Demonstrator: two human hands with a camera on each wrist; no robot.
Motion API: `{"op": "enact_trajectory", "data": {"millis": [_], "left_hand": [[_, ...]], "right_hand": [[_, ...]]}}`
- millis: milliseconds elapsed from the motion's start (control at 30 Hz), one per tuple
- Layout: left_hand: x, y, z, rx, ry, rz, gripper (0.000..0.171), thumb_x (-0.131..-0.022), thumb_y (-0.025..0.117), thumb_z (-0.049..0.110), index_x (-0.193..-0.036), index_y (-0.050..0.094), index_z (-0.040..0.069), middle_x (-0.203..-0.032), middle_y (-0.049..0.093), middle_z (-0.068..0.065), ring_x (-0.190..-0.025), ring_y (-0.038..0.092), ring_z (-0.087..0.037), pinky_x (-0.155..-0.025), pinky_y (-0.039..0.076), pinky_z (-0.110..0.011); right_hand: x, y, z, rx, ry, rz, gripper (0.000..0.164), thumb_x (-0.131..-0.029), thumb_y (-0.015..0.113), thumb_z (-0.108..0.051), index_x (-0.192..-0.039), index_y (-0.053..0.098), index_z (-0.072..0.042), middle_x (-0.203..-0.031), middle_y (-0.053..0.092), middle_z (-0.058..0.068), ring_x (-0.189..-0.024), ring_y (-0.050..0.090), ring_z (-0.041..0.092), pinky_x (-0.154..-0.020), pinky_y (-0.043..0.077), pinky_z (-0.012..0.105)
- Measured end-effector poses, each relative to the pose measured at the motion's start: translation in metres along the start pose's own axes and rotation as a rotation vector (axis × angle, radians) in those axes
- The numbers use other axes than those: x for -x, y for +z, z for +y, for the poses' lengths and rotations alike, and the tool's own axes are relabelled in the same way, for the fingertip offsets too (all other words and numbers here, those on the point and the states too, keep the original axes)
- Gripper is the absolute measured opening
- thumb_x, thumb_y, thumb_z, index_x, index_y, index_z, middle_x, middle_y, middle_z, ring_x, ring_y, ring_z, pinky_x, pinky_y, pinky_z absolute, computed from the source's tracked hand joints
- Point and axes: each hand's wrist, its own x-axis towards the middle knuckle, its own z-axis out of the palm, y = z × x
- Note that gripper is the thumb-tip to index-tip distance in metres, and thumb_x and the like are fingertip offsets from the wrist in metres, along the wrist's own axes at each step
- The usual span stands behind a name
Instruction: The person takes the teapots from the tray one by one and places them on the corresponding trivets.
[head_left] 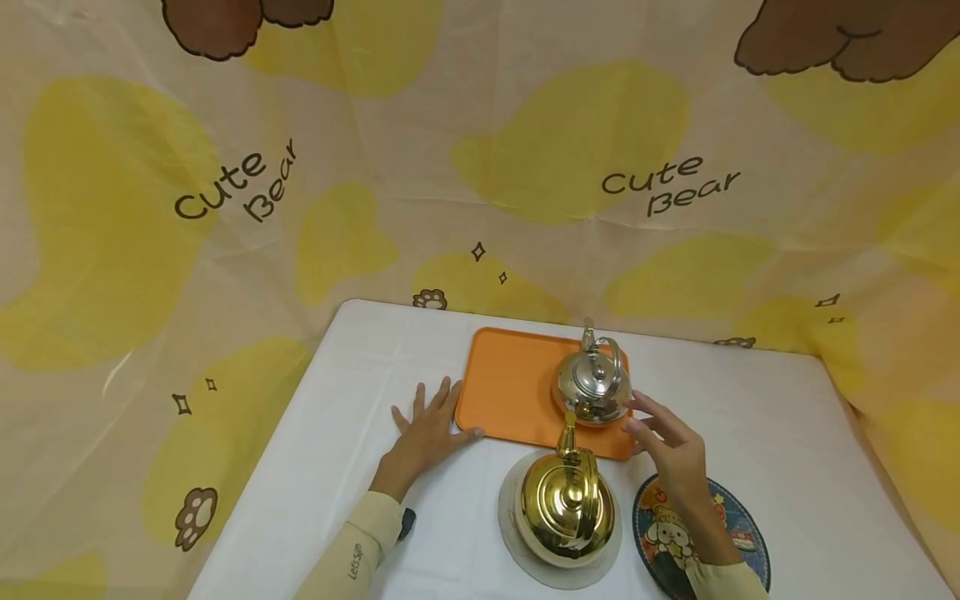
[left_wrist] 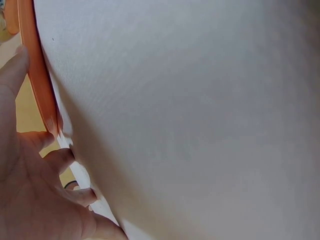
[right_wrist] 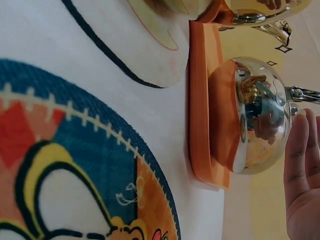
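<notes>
A silver teapot [head_left: 592, 383] stands at the right end of an orange tray [head_left: 506, 383], its spout toward the back. My left hand [head_left: 423, 437] has its fingers spread on the table left of the tray. Its thumb and index fingertip are right at the tray's edge, seen also as an orange rim [left_wrist: 42, 85] in the left wrist view. Beside the silver teapot, my right hand [head_left: 675, 450] has loosely bent fingers, their tips close to its body and handle. In the right wrist view, these fingers [right_wrist: 298, 155] are just off the shiny teapot [right_wrist: 262, 125] and grip nothing.
Nearer the front, a gold teapot [head_left: 558, 508] stands on a pale round mat [head_left: 512, 542], its spout reaching the tray's front edge. A round cartoon mat [head_left: 651, 521] lies partly beneath my right forearm. A patterned curtain [head_left: 525, 167] hangs behind the white table [head_left: 810, 467].
</notes>
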Motion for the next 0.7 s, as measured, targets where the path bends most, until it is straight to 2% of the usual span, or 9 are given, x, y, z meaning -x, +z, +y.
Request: {"op": "enact_trajectory", "data": {"millis": [133,300,433,700], "left_hand": [[0.0,0.0,0.001,-0.005,0.0,0.004,0.098,-0.095,0.066,0.068,-0.17,0.027,0.017,-0.177,0.021,-0.012,-0.16,0.005,-0.056,-0.111,0.0,-0.09],[0.0,0.0,0.001,-0.016,0.001,0.011,0.098,-0.095,0.066,0.068,-0.17,0.027,0.016,-0.176,0.023,-0.013,-0.16,0.006,-0.056,-0.111,0.001,-0.091],[-0.001,0.0,0.001,-0.017,0.004,0.013,0.099,-0.095,0.065,0.068,-0.17,0.027,0.016,-0.176,0.023,-0.013,-0.16,0.007,-0.056,-0.111,0.001,-0.091],[-0.001,0.001,-0.001,-0.009,0.004,0.004,0.099,-0.095,0.065,0.069,-0.17,0.026,0.017,-0.177,0.021,-0.012,-0.16,0.005,-0.056,-0.111,0.0,-0.09]], "right_hand": [[-0.005,0.0,0.002,0.018,-0.021,-0.002,0.043,-0.103,0.066,0.0,-0.146,0.061,0.004,-0.128,0.071,0.009,-0.092,0.072,0.011,-0.067,0.062,0.027],[-0.01,0.0,0.002,0.011,-0.008,0.005,0.044,-0.103,0.067,-0.001,-0.147,0.061,0.001,-0.127,0.072,0.001,-0.088,0.072,0.017,-0.067,0.061,0.028],[-0.014,0.001,0.002,0.001,0.013,0.017,0.045,-0.103,0.067,-0.002,-0.147,0.061,0.0,-0.128,0.072,0.003,-0.091,0.072,0.014,-0.067,0.062,0.029],[-0.023,0.001,0.006,0.006,0.026,0.03,0.045,-0.103,0.069,-0.004,-0.147,0.063,-0.005,-0.128,0.073,0.001,-0.092,0.071,0.018,-0.068,0.062,0.03]]}}
